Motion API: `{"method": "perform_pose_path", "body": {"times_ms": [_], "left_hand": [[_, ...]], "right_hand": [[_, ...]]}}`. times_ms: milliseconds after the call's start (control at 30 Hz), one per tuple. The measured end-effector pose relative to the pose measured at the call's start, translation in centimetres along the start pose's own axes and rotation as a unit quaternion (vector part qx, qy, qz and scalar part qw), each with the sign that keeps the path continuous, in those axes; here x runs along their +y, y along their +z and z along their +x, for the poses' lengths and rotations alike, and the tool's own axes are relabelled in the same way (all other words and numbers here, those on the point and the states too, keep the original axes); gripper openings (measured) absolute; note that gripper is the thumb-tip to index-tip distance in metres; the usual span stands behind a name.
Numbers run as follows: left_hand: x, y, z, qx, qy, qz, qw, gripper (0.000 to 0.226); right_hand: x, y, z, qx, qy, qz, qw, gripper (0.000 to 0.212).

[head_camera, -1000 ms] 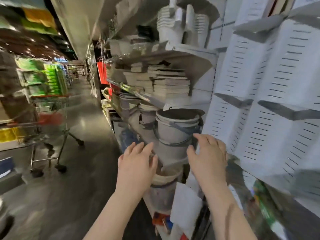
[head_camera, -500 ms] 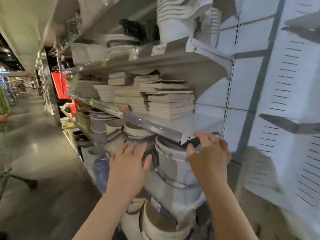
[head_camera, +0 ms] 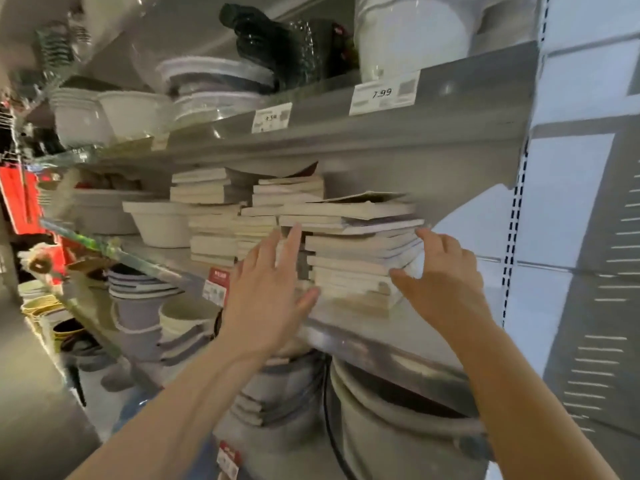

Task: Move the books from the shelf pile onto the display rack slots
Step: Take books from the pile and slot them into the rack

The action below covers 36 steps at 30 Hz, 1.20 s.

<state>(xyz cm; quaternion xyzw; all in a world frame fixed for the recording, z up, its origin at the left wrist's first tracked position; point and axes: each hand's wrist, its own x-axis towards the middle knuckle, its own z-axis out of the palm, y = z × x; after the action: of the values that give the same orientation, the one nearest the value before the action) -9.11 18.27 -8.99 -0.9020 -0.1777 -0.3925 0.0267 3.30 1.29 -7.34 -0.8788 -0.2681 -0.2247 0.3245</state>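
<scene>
Fingers (head_camera: 291, 242) spread on left hand (head_camera: 270, 299) and right hand (head_camera: 446, 282), bracketing the book pile (head_camera: 356, 261), gripping nothing.
Top covers (head_camera: 367, 199) sit askew above the fingertips; an uneven squeeze could spill books off the shelf (head_camera: 398, 327).

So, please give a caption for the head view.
Left hand and right hand flank the nearest book stack on a store shelf.

over the left grip (head_camera: 266, 289) and the right grip (head_camera: 440, 278), a grey metal shelf (head_camera: 346, 133) edged with white price tags (head_camera: 384, 93), white bowls (head_camera: 135, 112) stacked up and leftward. right of the right grip, a white slotted back panel (head_camera: 588, 306) in patches of shade. under both grips, grey buckets (head_camera: 398, 427); down-left of the left grip, stacked basins (head_camera: 138, 306) and dull grey floor (head_camera: 31, 393).
</scene>
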Motion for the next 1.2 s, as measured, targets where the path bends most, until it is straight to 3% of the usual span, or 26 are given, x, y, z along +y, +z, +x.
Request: {"method": "perform_pose_path", "body": {"times_ms": [133, 367, 567, 633, 700, 767, 867, 1000, 1067, 1167, 1200], "left_hand": [[-3.2, 2.7, 7.0, 0.032, 0.068, 0.010, 0.997, 0.098], [-5.4, 8.2, 15.8, 0.018, 0.179, 0.016, 0.984, 0.110], [-8.3, 11.5, 19.4, 0.209, 0.381, -0.037, 0.900, 0.075], [-8.5, 11.7, 20.3, 0.209, 0.402, -0.079, 0.888, 0.061], [-8.4, 11.4, 20.4, 0.180, 0.399, -0.107, 0.893, 0.055], [-8.4, 10.5, 20.1, 0.177, 0.405, -0.126, 0.888, 0.052], [-8.4, 7.9, 18.6, 0.212, 0.446, -0.186, 0.849, 0.064], [-7.6, 5.7, 15.9, 0.230, 0.501, -0.230, 0.802, 0.048], [-7.4, 6.0, 15.0, 0.238, 0.529, -0.234, 0.780, 0.038], [-7.3, 7.4, 13.9, 0.275, 0.554, -0.263, 0.741, 0.030], [-7.2, 7.6, 13.6, 0.290, 0.554, -0.274, 0.730, 0.026]], "right_hand": [[-1.5, 1.7, 5.9, -0.031, -0.008, -0.023, 0.999, 0.090], [-1.8, 3.9, 9.3, -0.010, 0.031, 0.051, 0.998, 0.095], [-2.1, 4.0, 8.3, 0.002, 0.124, 0.101, 0.987, 0.060], [-2.2, 3.8, 8.0, 0.027, 0.198, 0.186, 0.962, 0.050], [-2.8, 3.4, 7.4, 0.038, 0.279, 0.294, 0.913, 0.048], [-3.7, 3.0, 6.8, -0.011, 0.339, 0.389, 0.857, 0.060], [-4.8, 2.5, 5.9, -0.079, 0.353, 0.533, 0.765, 0.082], [-7.4, 0.7, 3.8, -0.004, 0.298, 0.626, 0.721, 0.069], [-8.7, 0.1, 2.2, 0.047, 0.286, 0.627, 0.723, 0.069], [-10.7, 0.3, 0.1, 0.054, 0.288, 0.643, 0.707, 0.062], [-11.1, 0.5, -0.1, 0.059, 0.303, 0.616, 0.724, 0.056]]}}
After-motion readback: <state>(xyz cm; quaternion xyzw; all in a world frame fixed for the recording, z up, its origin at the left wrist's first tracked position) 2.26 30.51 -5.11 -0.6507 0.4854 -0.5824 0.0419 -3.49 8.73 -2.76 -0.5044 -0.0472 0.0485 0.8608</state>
